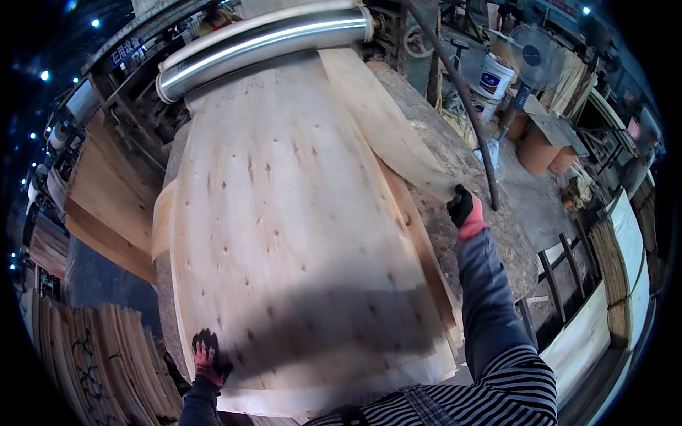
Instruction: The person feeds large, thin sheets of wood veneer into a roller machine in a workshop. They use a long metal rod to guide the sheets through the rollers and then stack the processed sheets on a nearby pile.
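Note:
A wide, pale wood veneer sheet (284,192) with small dark knots lies in front of me, its far end at a shiny metal roller (277,50). My left hand (207,361), in a black and pink glove, rests on the sheet's near left edge with its fingers spread. At the right, my right hand (466,213), gloved alike, is closed on the near end of a narrow veneer strip (387,121). That strip runs from the roller along the sheet's right side. More veneer (419,234) shows beneath the sheet's right edge.
A dark slanting bar (465,99) stands just beyond my right hand. Brown veneer (106,199) hangs at the left, above stacked veneer (106,355). A white bucket (495,77) and a fan (534,55) stand far right. Someone (215,21) is behind the roller.

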The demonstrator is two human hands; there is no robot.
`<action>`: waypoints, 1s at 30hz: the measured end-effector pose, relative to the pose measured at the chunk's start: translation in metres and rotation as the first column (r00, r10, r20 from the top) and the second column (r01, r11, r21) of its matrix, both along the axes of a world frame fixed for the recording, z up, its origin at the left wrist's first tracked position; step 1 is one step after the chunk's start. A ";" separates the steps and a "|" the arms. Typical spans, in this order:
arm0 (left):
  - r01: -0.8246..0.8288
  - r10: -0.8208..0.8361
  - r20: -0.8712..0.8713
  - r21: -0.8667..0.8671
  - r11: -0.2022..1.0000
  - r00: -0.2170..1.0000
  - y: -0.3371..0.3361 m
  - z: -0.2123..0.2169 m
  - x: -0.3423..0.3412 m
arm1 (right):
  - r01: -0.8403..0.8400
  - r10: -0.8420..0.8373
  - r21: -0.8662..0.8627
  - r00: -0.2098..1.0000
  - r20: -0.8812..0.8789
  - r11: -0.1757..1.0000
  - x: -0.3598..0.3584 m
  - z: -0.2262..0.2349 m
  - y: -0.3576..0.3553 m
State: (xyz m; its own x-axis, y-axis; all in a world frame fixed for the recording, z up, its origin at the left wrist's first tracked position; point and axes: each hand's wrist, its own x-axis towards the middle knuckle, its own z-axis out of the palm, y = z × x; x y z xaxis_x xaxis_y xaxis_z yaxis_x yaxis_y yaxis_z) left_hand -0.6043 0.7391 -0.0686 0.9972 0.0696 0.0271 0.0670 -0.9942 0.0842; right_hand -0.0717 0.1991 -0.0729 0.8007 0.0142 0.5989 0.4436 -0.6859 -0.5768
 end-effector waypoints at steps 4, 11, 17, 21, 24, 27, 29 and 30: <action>0.015 -0.014 -0.013 0.030 0.999 1.000 -0.009 0.014 0.000 | 0.027 0.449 0.787 0.809 -0.380 0.617 0.000 0.052 0.012; -0.096 0.097 -0.045 0.020 0.995 0.994 0.006 -0.008 -0.009 | -0.074 0.757 0.980 0.625 0.190 -0.185 0.005 0.134 -0.002; -0.048 0.049 0.041 -0.012 0.999 0.998 -0.006 0.007 -0.006 | -0.241 0.729 0.837 0.640 -0.244 0.492 -0.121 0.114 0.203; -0.035 0.039 0.087 -0.047 0.998 0.995 -0.015 0.023 0.005 | -0.090 0.779 0.836 0.428 -0.459 0.542 -0.270 0.075 0.281; -0.016 0.024 0.094 -0.086 0.996 0.995 -0.012 0.022 0.011 | 0.198 0.868 0.914 0.294 -0.400 0.354 -0.324 0.086 0.302; 0.046 -0.033 0.216 -0.053 0.998 0.976 -0.003 0.010 -0.002 | 0.103 0.828 0.938 0.444 -0.342 0.331 -0.321 0.082 0.312; 0.013 -0.002 0.181 -0.059 0.998 0.984 -0.005 0.017 0.000 | -0.160 0.782 0.908 0.578 -0.232 0.387 -0.296 0.065 0.312; -0.025 0.034 0.141 -0.064 0.998 0.989 -0.010 0.026 0.003 | -0.173 0.791 0.916 0.578 -0.202 0.361 -0.283 0.058 0.316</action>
